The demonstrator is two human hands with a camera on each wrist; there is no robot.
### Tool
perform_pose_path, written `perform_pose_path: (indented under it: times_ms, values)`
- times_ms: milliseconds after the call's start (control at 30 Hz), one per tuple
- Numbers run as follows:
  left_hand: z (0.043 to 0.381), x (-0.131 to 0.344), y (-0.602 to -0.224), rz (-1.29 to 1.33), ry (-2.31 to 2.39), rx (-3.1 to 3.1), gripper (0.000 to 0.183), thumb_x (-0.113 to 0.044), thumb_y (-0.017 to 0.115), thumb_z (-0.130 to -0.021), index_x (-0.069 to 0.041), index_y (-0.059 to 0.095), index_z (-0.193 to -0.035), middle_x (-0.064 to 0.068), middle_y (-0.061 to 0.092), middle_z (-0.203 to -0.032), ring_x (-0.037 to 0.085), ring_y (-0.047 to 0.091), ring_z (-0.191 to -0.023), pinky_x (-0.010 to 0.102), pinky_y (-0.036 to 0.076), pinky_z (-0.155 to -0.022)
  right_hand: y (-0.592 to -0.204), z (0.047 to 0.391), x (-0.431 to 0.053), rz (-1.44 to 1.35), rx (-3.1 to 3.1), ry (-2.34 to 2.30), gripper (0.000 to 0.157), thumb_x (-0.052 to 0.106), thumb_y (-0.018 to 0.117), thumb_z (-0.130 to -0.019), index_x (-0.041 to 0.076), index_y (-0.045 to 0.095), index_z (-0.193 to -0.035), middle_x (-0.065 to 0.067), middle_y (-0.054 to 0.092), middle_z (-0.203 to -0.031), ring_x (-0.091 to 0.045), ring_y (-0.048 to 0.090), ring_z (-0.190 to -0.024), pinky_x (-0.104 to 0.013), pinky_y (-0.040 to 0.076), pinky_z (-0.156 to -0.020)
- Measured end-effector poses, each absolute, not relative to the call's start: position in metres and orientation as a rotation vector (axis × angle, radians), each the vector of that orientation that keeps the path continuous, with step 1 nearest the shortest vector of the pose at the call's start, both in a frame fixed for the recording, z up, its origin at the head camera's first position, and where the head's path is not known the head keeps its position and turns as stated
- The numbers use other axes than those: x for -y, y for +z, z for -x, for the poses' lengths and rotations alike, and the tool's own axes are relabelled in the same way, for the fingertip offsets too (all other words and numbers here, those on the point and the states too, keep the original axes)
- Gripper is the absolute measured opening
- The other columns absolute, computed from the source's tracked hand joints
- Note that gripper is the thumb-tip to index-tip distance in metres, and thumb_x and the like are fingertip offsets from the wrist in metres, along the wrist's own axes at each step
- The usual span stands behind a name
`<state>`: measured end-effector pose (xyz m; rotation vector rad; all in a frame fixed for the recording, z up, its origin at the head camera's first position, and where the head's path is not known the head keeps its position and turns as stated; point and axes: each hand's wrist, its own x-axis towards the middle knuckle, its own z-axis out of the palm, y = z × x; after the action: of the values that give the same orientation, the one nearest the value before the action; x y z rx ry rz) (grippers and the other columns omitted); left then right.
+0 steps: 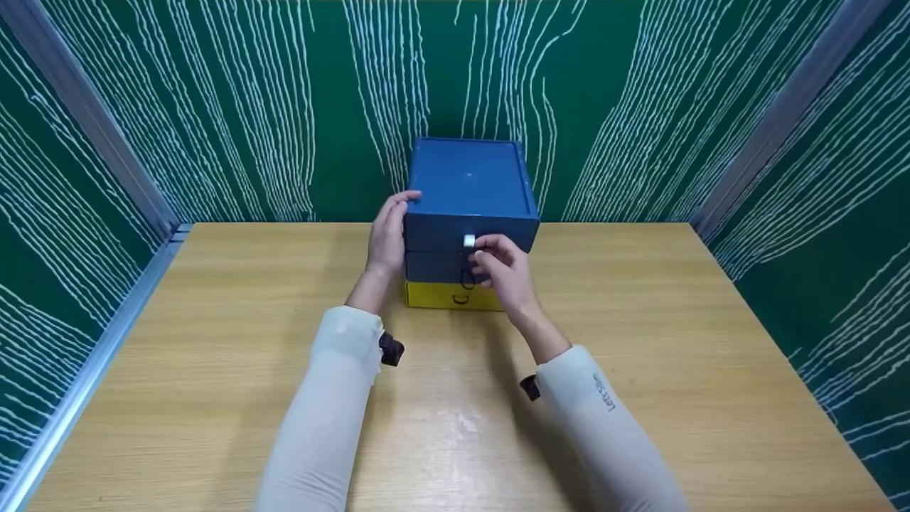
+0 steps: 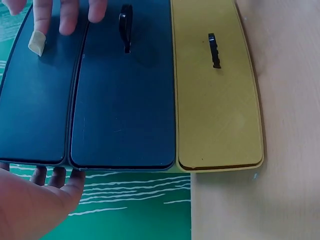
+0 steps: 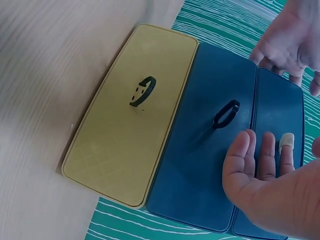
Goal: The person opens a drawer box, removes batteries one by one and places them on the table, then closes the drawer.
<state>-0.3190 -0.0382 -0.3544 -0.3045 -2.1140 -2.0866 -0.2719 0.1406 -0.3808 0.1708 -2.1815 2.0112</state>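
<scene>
A small drawer unit [image 1: 469,178] with a blue top and dark blue body stands on the table. Its front has two dark blue drawers [image 2: 122,100] above a yellow drawer [image 3: 132,115]. My left hand [image 1: 387,238] rests against the unit's left side, one fingertip over the top edge. In front of the upper drawer is my right hand [image 1: 505,270], with one fingertip at a small white pull tab [image 3: 286,141]. Bent fingers meet the tab; the thumb sits just below it. The middle drawer has a black loop handle [image 3: 226,114], and the yellow one a black handle [image 2: 214,51].
The unit stands on a wooden table [image 1: 284,384] near its back edge. Green walls [image 1: 597,85] with white wavy lines enclose the table at the back and sides. A metal rail [image 1: 92,355] runs along the left edge.
</scene>
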Motion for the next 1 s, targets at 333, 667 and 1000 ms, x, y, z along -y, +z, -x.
perform_pose_path:
  times_ms: [333,667,1000]
  values:
    - [0.328,0.038,-0.361,0.215,-2.158,2.068,0.025,-0.026,0.036,-0.092,-0.023,0.054,-0.109,-0.010,0.045,-0.123,0.009,0.037,-0.116,0.036,0.026,-0.101,-0.368,0.259,-0.135,-0.185,2.157,1.913,0.020,0.010,0.050,-0.085,0.002,0.059,-0.101,-0.011,0.058,-0.086,-0.033,0.052,-0.081,-0.043,0.047,-0.063]
    - [0.329,0.039,-0.362,0.195,-2.182,2.067,0.023,-0.024,0.036,-0.092,-0.024,0.053,-0.107,-0.010,0.044,-0.124,0.010,0.036,-0.116,0.036,0.026,-0.101,-0.366,0.263,-0.131,-0.112,2.212,1.936,0.021,0.017,0.053,-0.085,0.003,0.059,-0.100,-0.008,0.059,-0.085,-0.037,0.054,-0.081,-0.042,0.048,-0.064]
    - [0.330,0.039,-0.362,0.238,-2.173,2.045,0.024,-0.019,0.035,-0.092,-0.018,0.054,-0.106,-0.005,0.046,-0.122,0.012,0.037,-0.115,0.034,0.026,-0.101,-0.367,0.264,-0.130,-0.155,2.243,1.822,0.016,0.014,0.053,-0.086,0.003,0.058,-0.096,-0.010,0.056,-0.078,-0.024,0.053,-0.066,-0.033,0.050,-0.061]
